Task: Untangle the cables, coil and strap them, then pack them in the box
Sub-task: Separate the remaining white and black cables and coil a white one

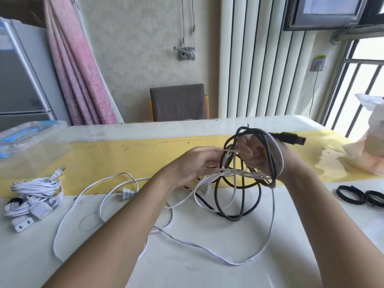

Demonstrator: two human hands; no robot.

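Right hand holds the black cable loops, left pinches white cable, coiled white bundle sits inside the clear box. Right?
Not inside. The head view shows the coiled white bundle lying on the table, in front of the clear box. The rest stands.

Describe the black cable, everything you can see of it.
The black cable is thin, round and matte, ending in a USB plug with a metal tip. Several loose loops pass round the right hand, whose curled fingers grip them; the plug sticks out rightward past the wrist. The loops hang down, the lowest seeming to reach the table. A white cable threads through them, tangled, pinched by the left hand. Its other end cannot be made out.
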